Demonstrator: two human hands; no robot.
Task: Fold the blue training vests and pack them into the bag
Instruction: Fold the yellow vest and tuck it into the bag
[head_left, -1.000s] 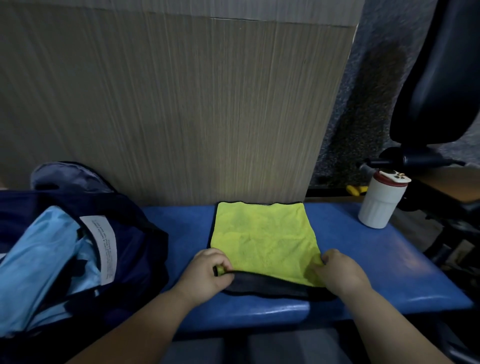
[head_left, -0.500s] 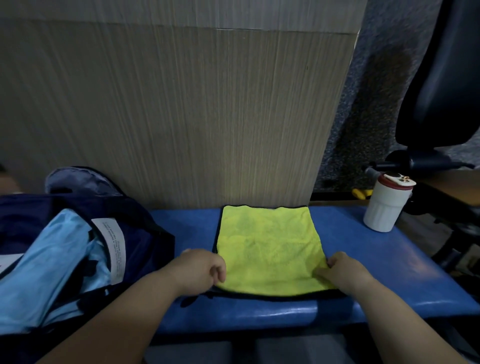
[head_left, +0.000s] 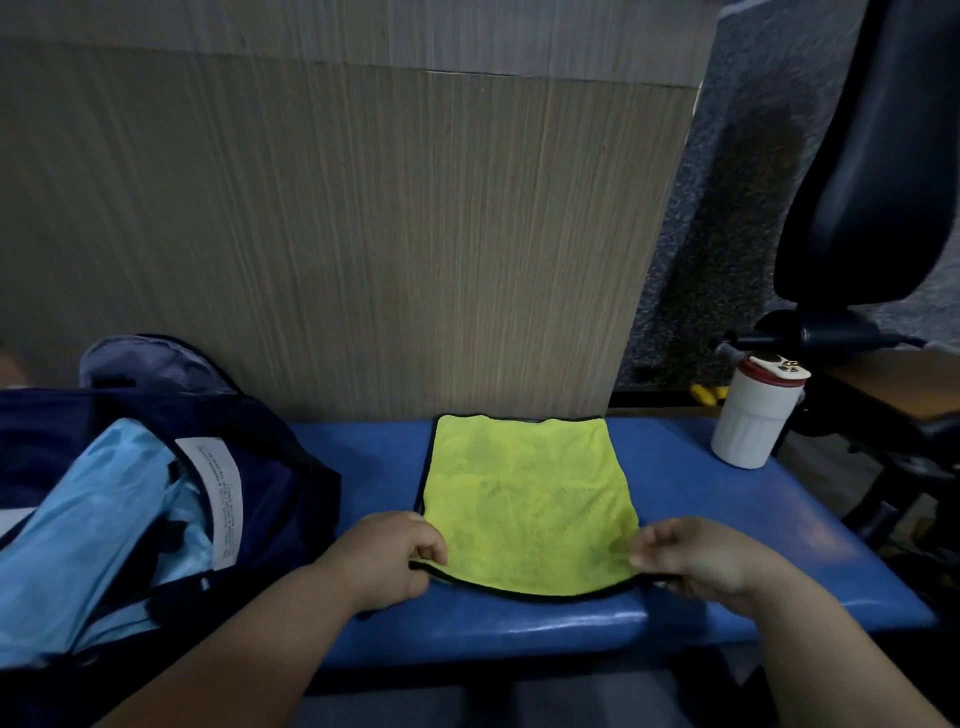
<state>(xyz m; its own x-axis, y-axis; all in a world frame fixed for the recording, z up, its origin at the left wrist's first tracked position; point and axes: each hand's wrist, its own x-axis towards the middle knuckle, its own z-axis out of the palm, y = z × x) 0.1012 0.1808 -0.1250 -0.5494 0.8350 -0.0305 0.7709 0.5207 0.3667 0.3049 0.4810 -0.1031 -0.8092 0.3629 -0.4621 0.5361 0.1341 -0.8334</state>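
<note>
Yellow cloth (head_left: 524, 499), near corners now pinched and raised — left hand (head_left: 384, 556), right hand (head_left: 691, 561)

wood-grain panel (head_left: 337, 234) | speckled grey wall (head_left: 737, 182) | black chair (head_left: 878, 171)

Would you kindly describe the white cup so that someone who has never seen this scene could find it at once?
Find the long blue padded bench against the wood-grain wall panel. At its far right end, right of the yellow-green towelling cloth, stands a white ribbed tumbler. It is the only upright hard thing there, capped by a dark red-banded lid.
</note>
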